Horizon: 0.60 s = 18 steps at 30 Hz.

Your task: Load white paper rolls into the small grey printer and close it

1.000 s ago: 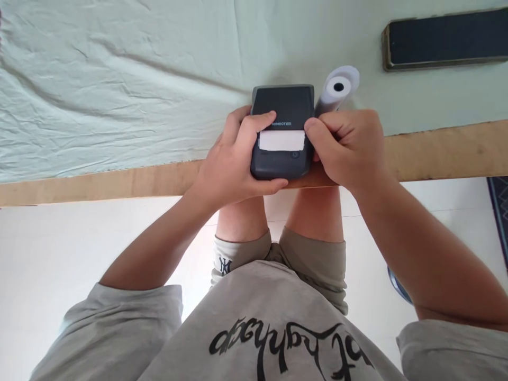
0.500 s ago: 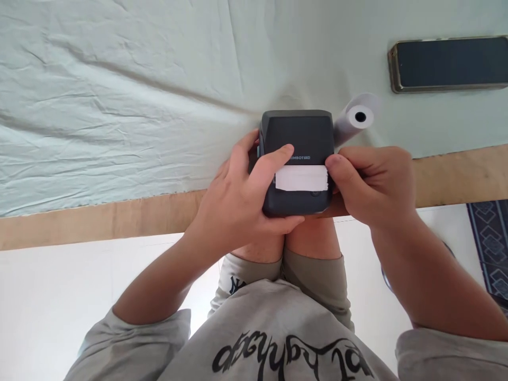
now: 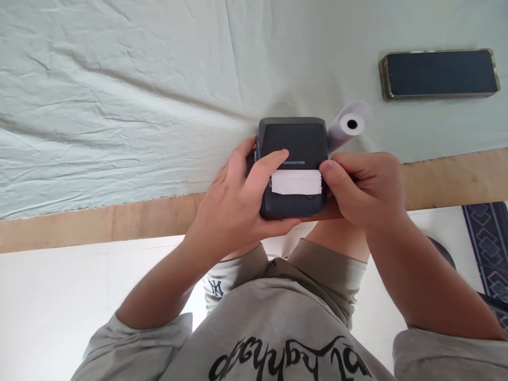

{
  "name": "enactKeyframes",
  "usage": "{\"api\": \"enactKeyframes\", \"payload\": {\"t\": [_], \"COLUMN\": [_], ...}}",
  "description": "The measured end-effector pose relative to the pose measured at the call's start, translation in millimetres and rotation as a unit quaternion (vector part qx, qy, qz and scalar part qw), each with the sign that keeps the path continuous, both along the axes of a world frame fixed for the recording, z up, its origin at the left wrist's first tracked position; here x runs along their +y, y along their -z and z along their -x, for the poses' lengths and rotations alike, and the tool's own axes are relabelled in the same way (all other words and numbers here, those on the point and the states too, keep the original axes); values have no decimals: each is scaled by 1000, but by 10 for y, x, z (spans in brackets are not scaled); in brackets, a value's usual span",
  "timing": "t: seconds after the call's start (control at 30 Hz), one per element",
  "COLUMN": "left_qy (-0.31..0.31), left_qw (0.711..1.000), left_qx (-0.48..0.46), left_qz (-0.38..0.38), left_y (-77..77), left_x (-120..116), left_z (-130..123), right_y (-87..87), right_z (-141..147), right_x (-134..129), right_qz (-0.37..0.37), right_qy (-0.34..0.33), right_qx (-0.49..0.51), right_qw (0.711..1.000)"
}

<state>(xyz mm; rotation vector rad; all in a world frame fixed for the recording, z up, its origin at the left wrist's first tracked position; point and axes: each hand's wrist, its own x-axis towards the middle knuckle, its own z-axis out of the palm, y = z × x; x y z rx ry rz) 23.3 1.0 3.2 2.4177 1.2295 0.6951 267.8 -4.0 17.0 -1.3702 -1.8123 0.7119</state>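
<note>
A dark label printer (image 3: pixel 291 140) stands at the table's near edge, with a strip of white paper (image 3: pixel 297 182) sticking out of the slot across its top. My left hand (image 3: pixel 244 193) is wrapped round the printer's left side, one finger lying on the lid and another along the near side. My right hand (image 3: pixel 363 185) is closed at the printer's right side, thumb against curled fingers beside the paper's right end. What its fingers pinch, if anything, is hidden. Behind the printer, to the right, lies a white paper roll (image 3: pixel 352 124) with a dark core.
A phone in a case (image 3: pixel 440 74) lies at the far right on the wrinkled pale green cloth (image 3: pixel 138 106). The bare wooden table edge (image 3: pixel 99 222) runs across in front of me. A patterned dark mat (image 3: pixel 490 243) is on the floor at right.
The view has shifted slightly, so the printer, roll and phone appear a little further left and lower. My knees have spread apart. Both hands keep about the same place on the printer.
</note>
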Motion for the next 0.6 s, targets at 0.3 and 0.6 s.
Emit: {"api": "enactKeyframes", "payload": {"t": [0.3, 0.6], "left_qy": [-41, -20], "left_qw": [996, 999], "left_qx": [-1, 41], "left_qz": [81, 22], "left_y": [-37, 87], "left_x": [3, -30], "left_z": [-10, 234], "right_y": [53, 102], "right_z": [5, -3], "right_x": [23, 29], "right_qz": [11, 43], "right_qy": [60, 47], "right_qx": [-4, -24], "right_qw": [998, 998]}}
